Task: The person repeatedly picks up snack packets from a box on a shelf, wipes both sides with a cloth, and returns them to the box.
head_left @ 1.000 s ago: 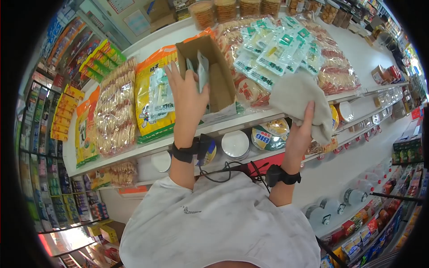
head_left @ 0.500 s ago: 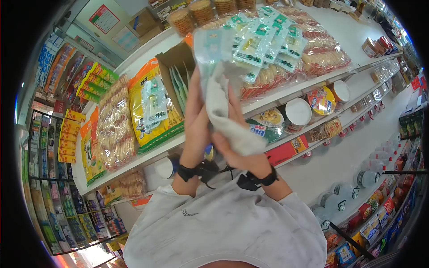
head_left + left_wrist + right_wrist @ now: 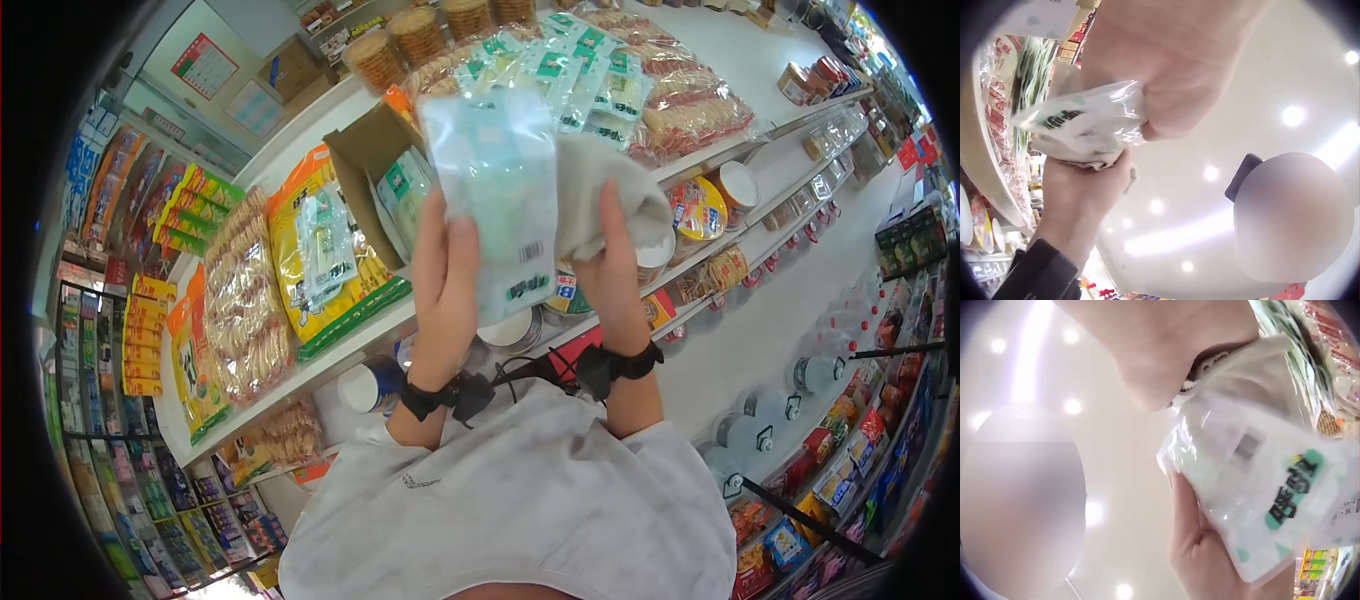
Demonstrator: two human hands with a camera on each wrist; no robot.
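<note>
In the head view my left hand (image 3: 445,275) grips a clear and pale green plastic snack packet (image 3: 495,190) by its left edge, held up in front of the shelf. A barcode and dark lettering show near its lower end. My right hand (image 3: 617,290) holds a folded grey cloth (image 3: 608,195) against the packet's right side. The right wrist view shows the packet (image 3: 1260,469) spanning both hands, with the left thumb along its edge. Just behind my left hand stands an open cardboard box (image 3: 365,150) with similar packets (image 3: 402,195) upright inside.
Left of the box lie a yellow snack bag (image 3: 320,255) with small packets on top and a bag of wrapped crackers (image 3: 240,300). More green-topped packets (image 3: 560,75) are piled behind. Cup noodles (image 3: 697,208) stand on the shelf below. Round tubs (image 3: 415,38) line the back.
My left hand has come out of the box with a packet. My right hand brought the cloth left onto it, then shifted right to the packet's side. The packet now faces up, spread flat.
</note>
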